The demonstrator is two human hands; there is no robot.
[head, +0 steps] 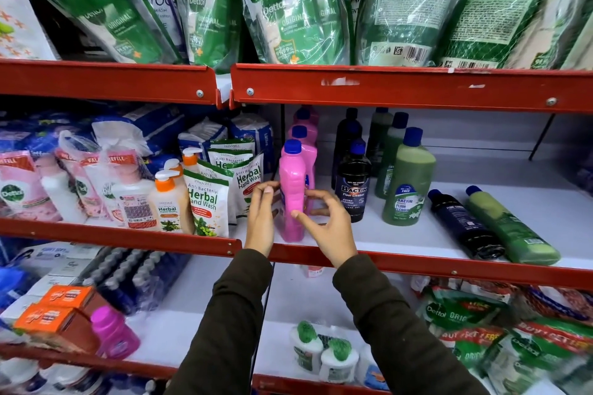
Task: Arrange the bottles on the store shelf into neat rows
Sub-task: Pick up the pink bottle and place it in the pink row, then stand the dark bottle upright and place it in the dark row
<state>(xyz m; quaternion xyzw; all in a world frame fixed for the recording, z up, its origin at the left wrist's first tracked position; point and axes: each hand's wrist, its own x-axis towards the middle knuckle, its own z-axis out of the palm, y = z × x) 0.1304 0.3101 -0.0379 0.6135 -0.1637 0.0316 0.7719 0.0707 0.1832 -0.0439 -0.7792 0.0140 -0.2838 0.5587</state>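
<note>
A pink bottle (pixel 291 176) with a blue cap stands upright at the front of the middle shelf (pixel 401 239), heading a row of pink bottles (pixel 301 133). My left hand (pixel 260 221) touches its left side with curled fingers. My right hand (pixel 325 224) holds its right side, thumb on the front. To the right stand a row of dark Bactin bottles (pixel 353 184) and a row of green bottles (pixel 408 183). Further right, a dark bottle (pixel 460 223) and a green bottle (pixel 510 228) lie on their sides.
Herbal hand wash pouches (pixel 205 199) and pump bottles (pixel 168 199) crowd the shelf left of the pink row. Green refill pouches (pixel 298 3) hang over the red shelf lip (pixel 401 86) above. The lower shelf holds small white jars (pixel 321 353) and packets (pixel 475 324).
</note>
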